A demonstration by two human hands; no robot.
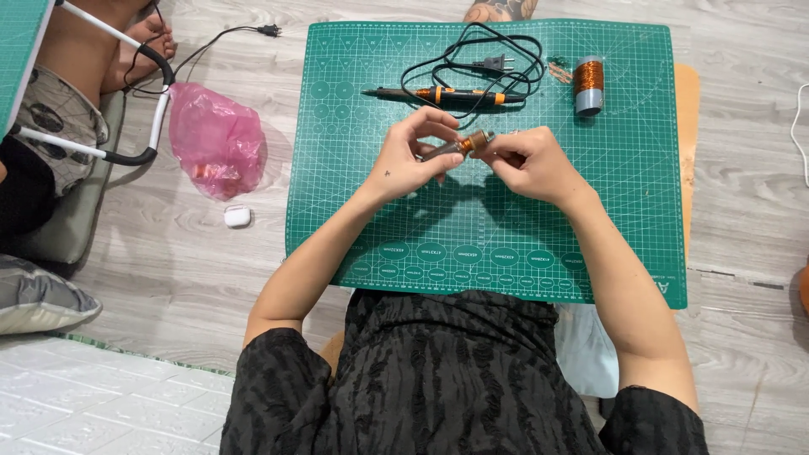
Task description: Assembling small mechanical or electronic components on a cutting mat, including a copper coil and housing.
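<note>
Here, over the middle of the green cutting mat (472,227), left hand (404,160) and right hand (527,162) meet, fingers pinched shut on a small metal cylinder wound with copper wire (459,145). Beyond: soldering iron (442,94) with looped black cord (489,59); copper wire spool (588,84) upright, right. Pink plastic bag (215,139) lies off the mat, left.

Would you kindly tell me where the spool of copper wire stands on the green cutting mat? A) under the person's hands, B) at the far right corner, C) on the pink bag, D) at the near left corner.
B: the spool of copper wire stands upright near the far right corner of the green cutting mat, just right of the soldering iron and its coiled cord.
</note>
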